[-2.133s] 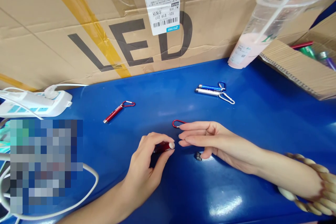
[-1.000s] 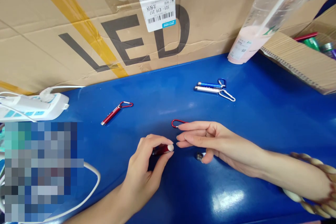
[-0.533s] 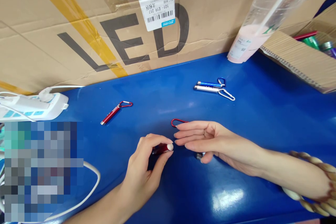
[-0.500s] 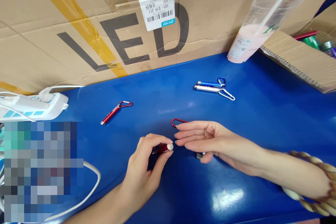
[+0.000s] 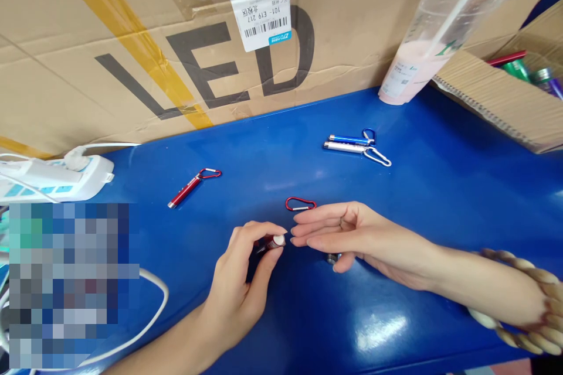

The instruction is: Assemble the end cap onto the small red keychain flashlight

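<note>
My left hand [image 5: 244,281] pinches a small red flashlight body [image 5: 269,242] between thumb and fingers, just above the blue table [image 5: 440,187]. My right hand [image 5: 352,237] lies beside it, fingers stretched toward the flashlight's end, thumb tip touching a small dark metal part [image 5: 331,258] on the table. A red carabiner clip [image 5: 300,204] lies just beyond my right fingertips. Further off lie a whole red flashlight with clip [image 5: 192,185], and a blue flashlight [image 5: 349,139] next to a silver flashlight [image 5: 352,149].
A big cardboard box marked LED [image 5: 197,58] walls the table's far side. A plastic cup with pink drink and straw [image 5: 426,41] stands at the back right, beside a cardboard box of flashlights [image 5: 505,99]. A white power strip [image 5: 53,179] and white cable [image 5: 149,304] lie left.
My hands have drawn slightly closer together and my left hand has turned the red flashlight body a little. The carabiner now shows fully beyond my right fingers.
</note>
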The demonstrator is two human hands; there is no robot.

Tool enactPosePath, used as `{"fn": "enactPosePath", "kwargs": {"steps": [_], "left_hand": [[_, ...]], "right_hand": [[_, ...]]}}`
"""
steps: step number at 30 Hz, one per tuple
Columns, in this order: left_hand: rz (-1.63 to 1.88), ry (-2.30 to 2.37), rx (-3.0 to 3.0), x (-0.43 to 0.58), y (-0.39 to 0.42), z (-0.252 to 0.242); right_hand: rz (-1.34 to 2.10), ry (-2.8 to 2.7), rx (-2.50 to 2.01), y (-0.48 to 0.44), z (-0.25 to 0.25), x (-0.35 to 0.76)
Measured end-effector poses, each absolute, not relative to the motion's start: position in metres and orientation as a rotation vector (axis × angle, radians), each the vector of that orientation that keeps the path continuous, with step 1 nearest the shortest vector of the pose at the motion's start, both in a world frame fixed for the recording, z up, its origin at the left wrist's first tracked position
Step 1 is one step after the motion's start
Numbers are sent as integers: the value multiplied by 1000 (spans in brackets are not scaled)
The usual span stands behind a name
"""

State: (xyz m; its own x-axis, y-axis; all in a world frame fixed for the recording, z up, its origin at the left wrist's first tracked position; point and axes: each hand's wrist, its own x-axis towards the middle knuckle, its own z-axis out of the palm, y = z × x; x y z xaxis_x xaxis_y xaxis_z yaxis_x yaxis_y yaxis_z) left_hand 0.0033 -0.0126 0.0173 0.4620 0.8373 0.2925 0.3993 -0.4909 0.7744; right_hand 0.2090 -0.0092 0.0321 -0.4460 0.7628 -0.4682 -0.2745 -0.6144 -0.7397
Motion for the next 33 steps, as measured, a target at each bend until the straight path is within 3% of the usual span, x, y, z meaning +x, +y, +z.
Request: {"fn": "enactPosePath", "kwargs": {"steps": [33], "left_hand": [[890,1049,2070,3,-13,20]], "right_hand": [[2083,-734,-1075,-10,34,208]]}}
